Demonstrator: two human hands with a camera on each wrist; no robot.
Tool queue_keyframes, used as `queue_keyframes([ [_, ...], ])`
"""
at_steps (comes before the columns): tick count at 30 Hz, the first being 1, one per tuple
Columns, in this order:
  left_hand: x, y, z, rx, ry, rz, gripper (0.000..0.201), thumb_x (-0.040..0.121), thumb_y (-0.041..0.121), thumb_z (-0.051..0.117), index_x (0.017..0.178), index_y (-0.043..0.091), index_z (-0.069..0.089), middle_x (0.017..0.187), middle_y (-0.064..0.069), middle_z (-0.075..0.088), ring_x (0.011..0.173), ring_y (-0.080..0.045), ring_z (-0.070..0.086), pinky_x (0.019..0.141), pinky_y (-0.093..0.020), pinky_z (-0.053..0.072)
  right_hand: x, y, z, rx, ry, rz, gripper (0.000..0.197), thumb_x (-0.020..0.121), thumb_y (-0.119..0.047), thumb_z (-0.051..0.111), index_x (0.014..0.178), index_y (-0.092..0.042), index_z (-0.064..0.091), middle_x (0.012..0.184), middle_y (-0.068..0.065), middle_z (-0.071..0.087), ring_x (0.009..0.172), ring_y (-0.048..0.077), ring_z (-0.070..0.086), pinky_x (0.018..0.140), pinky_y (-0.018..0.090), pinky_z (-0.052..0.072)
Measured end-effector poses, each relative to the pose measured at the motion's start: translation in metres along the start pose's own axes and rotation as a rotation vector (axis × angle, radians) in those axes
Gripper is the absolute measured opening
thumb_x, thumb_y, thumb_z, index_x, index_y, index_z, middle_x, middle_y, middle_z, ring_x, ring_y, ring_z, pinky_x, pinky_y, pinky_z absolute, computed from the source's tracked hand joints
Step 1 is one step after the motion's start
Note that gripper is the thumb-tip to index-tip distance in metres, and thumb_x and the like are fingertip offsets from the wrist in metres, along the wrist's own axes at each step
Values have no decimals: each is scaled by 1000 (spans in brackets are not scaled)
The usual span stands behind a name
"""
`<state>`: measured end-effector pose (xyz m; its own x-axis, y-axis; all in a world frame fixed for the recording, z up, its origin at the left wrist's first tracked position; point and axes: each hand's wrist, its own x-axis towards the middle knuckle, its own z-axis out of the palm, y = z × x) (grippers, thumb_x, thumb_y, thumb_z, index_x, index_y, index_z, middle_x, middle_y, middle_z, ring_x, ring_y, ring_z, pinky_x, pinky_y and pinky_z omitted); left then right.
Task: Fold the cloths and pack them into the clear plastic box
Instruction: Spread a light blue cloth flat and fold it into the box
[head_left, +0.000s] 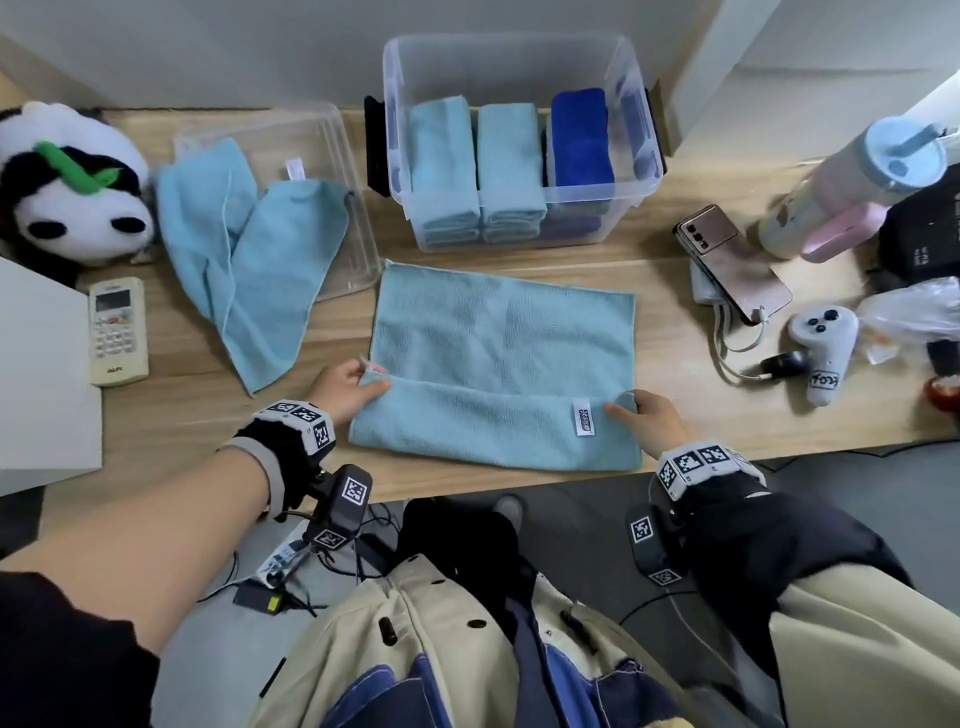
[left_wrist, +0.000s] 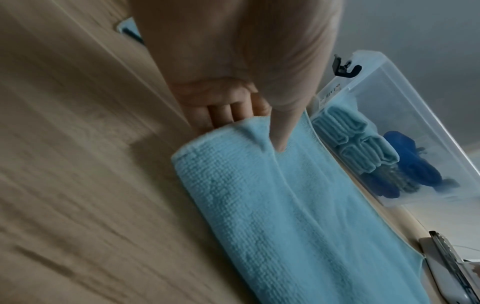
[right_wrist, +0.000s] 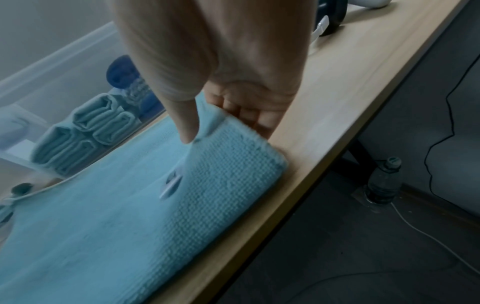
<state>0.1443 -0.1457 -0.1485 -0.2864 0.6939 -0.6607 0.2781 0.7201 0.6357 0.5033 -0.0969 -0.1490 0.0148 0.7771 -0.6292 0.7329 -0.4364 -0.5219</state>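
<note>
A light blue cloth (head_left: 498, 338) lies spread on the wooden table, its near edge folded over into a flap (head_left: 483, 431) with a white tag. My left hand (head_left: 348, 387) pinches the flap's left corner (left_wrist: 249, 131) between thumb and fingers. My right hand (head_left: 641, 413) pinches the right corner (right_wrist: 215, 121) the same way. Behind the cloth stands the clear plastic box (head_left: 519, 57), holding folded light blue cloths (head_left: 475, 161) and a dark blue one (head_left: 582, 140). Two more light blue cloths (head_left: 244, 244) lie unfolded at the left.
The loose cloths rest on a clear lid (head_left: 343, 156). A panda plush (head_left: 67, 182) and a remote (head_left: 117, 332) sit far left. A phone (head_left: 732, 265), a white controller (head_left: 826, 353), a tumbler (head_left: 857, 176) and bags crowd the right. The table's front edge (head_left: 519, 486) is just below the cloth.
</note>
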Motion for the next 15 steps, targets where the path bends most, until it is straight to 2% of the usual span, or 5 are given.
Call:
queue_keyframes([
  [3,2,-1,1,70,-21,-43,28,87,7,60,113,-4,61,114,-16,63,95,-19,58,84,-25,42,4,2,2,-7,41,6,22,89,-21,58,102,-3,61,95,11,59,90,24,53,70,27,35],
  [6,9,4,-5,31,-16,-39,27,89,14,58,112,-1,62,115,-17,64,98,-25,61,81,-29,43,6,-3,-1,48,138,-66,28,90,-17,56,114,-1,57,100,10,57,94,24,52,77,29,35],
  [11,26,32,-13,-109,98,104,36,90,19,59,121,2,58,114,-8,62,87,-12,64,80,-24,48,16,-24,-14,197,262,-130,15,91,-16,55,99,-4,58,87,7,58,81,19,51,72,26,41],
  [13,34,46,-11,-177,129,156,32,90,13,58,119,-2,59,109,-10,62,64,7,62,66,-9,48,24,-35,-17,266,287,-106,10,90,-14,54,81,-10,55,74,1,53,68,10,47,59,8,39],
  [15,44,59,-9,-182,167,183,31,90,12,58,117,-3,60,104,-8,61,65,7,61,61,-5,45,35,-43,-19,302,341,-93,24,89,-10,54,67,-15,47,65,-4,47,60,4,41,46,3,34],
])
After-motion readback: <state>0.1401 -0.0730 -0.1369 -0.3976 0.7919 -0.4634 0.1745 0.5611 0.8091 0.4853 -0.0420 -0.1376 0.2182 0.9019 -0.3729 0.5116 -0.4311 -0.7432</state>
